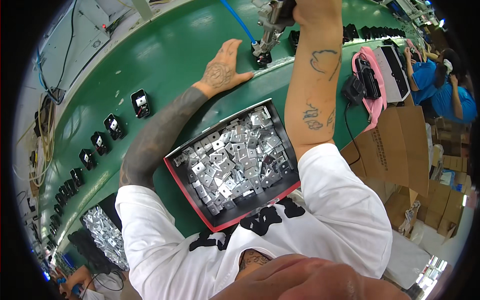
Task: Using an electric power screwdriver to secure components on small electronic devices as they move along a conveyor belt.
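My right hand [304, 14], partly cut off by the upper edge, is closed around a power screwdriver [272, 24] with a silver metal nose. A blue hose [237, 19] runs to its lower end. The tool's tip points down at a small black housing [262, 59] on the green work surface [170, 65]; whether it touches cannot be made out. To the left of that housing, my left hand [220, 72] lies open with fingers stretched and holds nothing. Between my forearms and close to my body, a black box with a red rim [192, 199] holds many small silver metal plates [235, 160].
Black housings with metal parts inside [140, 104] line up along the left, and more [382, 33] at the upper right. Metal pieces [106, 235] fill a lower-left container. A pink strap [375, 95], black device [367, 80], cardboard [395, 145] and co-workers [442, 85] are right.
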The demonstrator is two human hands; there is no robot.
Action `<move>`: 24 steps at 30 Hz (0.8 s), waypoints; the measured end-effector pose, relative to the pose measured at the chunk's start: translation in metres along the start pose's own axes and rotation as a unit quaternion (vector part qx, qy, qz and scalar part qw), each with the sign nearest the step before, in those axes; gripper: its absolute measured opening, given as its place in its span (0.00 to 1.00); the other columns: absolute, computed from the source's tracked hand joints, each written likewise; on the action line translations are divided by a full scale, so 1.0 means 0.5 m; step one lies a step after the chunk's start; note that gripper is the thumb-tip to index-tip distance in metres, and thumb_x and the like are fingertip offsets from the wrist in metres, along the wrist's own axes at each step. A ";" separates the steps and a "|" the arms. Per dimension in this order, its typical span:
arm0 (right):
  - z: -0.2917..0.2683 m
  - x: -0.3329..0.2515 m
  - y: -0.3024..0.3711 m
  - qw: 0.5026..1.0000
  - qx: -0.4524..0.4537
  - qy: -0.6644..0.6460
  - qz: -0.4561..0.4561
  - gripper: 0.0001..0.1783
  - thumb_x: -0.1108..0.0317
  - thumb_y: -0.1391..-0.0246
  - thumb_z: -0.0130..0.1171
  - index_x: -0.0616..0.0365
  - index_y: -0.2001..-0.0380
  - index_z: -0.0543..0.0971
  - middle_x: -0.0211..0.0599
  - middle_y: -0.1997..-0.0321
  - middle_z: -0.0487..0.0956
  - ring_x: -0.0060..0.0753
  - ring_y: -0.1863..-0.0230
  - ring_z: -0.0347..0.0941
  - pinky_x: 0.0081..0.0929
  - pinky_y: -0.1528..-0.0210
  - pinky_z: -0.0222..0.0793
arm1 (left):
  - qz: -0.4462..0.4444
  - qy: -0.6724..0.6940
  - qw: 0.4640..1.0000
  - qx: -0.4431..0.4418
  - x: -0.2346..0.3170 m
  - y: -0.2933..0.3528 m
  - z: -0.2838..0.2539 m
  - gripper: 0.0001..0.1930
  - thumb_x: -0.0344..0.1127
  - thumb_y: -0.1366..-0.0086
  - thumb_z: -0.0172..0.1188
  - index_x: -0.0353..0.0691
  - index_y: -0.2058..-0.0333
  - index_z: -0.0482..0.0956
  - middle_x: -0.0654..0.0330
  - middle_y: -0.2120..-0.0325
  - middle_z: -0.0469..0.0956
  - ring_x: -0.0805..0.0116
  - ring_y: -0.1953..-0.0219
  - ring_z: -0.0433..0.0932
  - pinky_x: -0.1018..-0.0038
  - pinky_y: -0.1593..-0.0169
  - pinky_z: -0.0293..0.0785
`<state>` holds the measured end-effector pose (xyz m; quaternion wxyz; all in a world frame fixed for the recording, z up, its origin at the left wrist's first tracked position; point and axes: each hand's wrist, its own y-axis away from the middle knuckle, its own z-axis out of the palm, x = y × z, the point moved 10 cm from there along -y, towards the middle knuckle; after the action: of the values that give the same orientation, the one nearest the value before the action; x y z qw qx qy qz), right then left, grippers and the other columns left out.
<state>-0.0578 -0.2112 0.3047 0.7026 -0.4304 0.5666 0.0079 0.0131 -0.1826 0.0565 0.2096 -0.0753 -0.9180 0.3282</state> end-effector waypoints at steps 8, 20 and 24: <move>-0.031 -0.055 0.014 0.997 0.080 0.022 -0.004 0.18 0.63 0.46 0.66 0.57 0.86 0.77 0.25 0.88 0.71 0.19 0.88 0.62 0.16 0.83 0.57 | -0.051 -0.019 0.991 -0.125 0.030 -0.069 0.102 0.40 0.48 0.45 0.67 0.37 0.38 0.61 0.48 0.45 0.70 0.51 0.47 0.75 0.64 0.43 0.72; 0.109 -0.022 0.023 0.996 0.009 -0.072 0.043 0.15 0.62 0.46 0.65 0.58 0.83 0.79 0.25 0.88 0.71 0.19 0.87 0.62 0.15 0.81 0.57 | -0.215 0.134 0.965 -0.061 -0.062 0.132 -0.129 0.37 0.42 0.48 0.72 0.40 0.41 0.66 0.51 0.49 0.74 0.56 0.50 0.76 0.66 0.45 0.73; 0.186 -0.002 0.042 0.990 -0.037 -0.124 0.056 0.13 0.63 0.45 0.65 0.59 0.79 0.81 0.26 0.87 0.71 0.19 0.87 0.63 0.14 0.81 0.57 | -0.228 0.111 0.967 0.034 -0.059 0.215 -0.205 0.38 0.41 0.49 0.73 0.40 0.41 0.66 0.52 0.50 0.74 0.56 0.51 0.77 0.67 0.46 0.73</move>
<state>0.0049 -0.1404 0.2917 0.7494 -0.4195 0.4975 0.1221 0.0843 -0.0492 0.0497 0.3818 0.1075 -0.8703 0.2919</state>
